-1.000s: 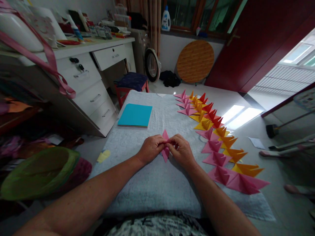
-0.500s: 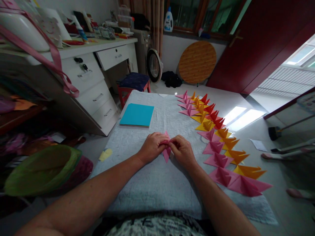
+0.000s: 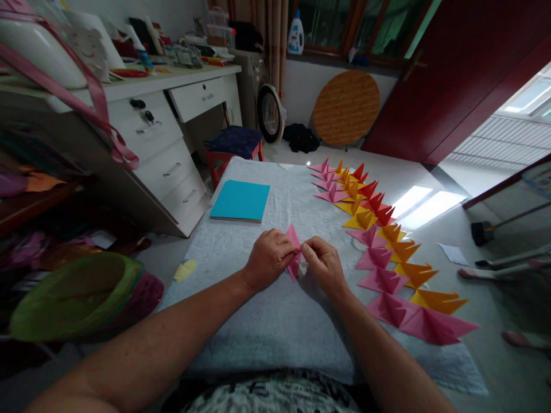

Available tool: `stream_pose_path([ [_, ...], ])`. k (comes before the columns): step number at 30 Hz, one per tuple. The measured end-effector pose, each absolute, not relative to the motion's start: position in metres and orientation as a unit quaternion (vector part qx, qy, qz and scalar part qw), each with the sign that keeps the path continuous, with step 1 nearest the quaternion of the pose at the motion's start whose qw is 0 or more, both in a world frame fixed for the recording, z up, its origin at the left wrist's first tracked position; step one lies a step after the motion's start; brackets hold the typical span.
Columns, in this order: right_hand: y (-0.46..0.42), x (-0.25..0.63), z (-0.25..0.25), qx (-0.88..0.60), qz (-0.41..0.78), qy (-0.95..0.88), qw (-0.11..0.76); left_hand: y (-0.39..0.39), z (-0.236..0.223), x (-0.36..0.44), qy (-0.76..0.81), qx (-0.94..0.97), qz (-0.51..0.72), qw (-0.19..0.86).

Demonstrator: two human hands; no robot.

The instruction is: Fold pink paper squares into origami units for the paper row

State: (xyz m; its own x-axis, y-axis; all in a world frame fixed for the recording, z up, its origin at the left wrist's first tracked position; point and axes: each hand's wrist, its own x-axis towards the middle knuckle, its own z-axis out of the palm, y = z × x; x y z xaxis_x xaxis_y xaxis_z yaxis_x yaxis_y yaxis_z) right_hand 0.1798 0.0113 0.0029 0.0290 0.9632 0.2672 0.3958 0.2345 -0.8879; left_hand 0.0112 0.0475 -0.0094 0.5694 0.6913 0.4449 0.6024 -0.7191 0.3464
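A pink origami crane (image 3: 293, 267) is held over the middle of the cloth-covered table (image 3: 275, 338), its pointed ends showing above and below the fingers. My left hand (image 3: 272, 257) is closed on its left side. From the right, my right hand (image 3: 322, 261) pinches it between thumb and forefinger, hiding part of the folds. Rows of finished-looking pink cranes (image 3: 382, 281), yellow cranes (image 3: 362, 218) and red cranes (image 3: 381, 207) line the table's right side. A stack of blue square paper (image 3: 240, 201) lies beyond my left hand.
Small yellow paper pieces (image 3: 185, 271) lie at the table's left edge. A green-lined bin (image 3: 77, 298) stands on the floor at left. Behind are a white desk (image 3: 150, 137), a stool (image 3: 235, 142) and an open washing machine (image 3: 270, 115).
My left hand has drawn slightly lower, uncovering more of the pink paper's upper point. My right hand has shifted slightly right, and the paper has turned a little between the fingers.
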Motion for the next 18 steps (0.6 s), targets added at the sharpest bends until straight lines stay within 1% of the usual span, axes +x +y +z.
stream_pose_path([
  [5, 0.0114, 0.1788, 0.0027, -0.564, 0.314, -0.605, 0.466, 0.0434, -0.0070, 0.0133, 0.365, 0.891, 0.265, 0.050],
  [9, 0.0121, 0.1784, 0.0044, -0.571, 0.351, -0.569, 0.476, 0.0443, -0.0068, 0.0126, 0.363, 0.875, 0.307, 0.087],
  [14, 0.0136, 0.1793, 0.0072, -0.550, 0.451, -0.514, 0.480, 0.0456, -0.0054, 0.0116, 0.355, 0.835, 0.385, 0.171],
  [18, 0.0152, 0.1803, 0.0046, -0.518, 0.556, -0.438, 0.480, 0.0476, -0.0073, 0.0105, 0.348, 0.814, 0.420, 0.200],
])
